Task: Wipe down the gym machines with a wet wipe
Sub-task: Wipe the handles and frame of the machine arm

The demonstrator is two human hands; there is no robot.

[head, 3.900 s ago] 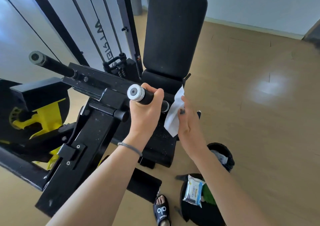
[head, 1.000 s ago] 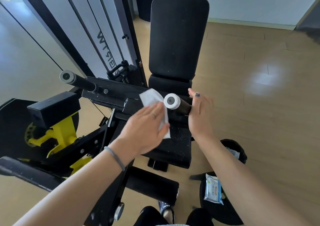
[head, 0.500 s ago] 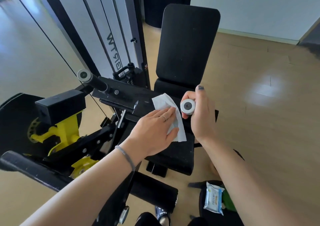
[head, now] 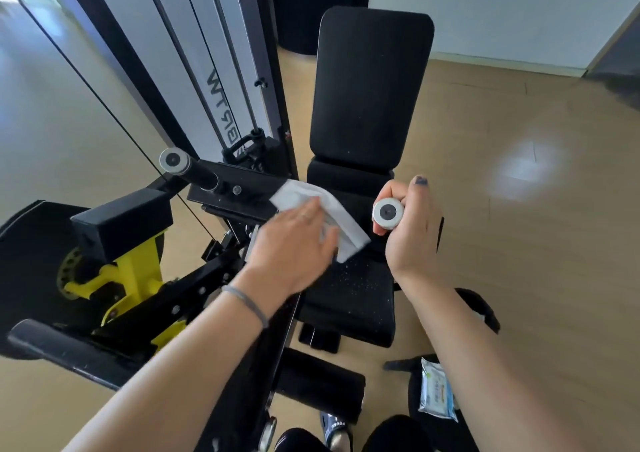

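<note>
the left hand lies flat, fingers spread, pressing the wet wipe onto the black frame bar beside the seat. the right hand curls round the near handle, steadying it. best to keep the palm flat and stroke along the bar toward the far handle, refolding the wipe once soiled. around them: tan wood floor, pale wall, and a wipes pack on a dark bag.
</note>
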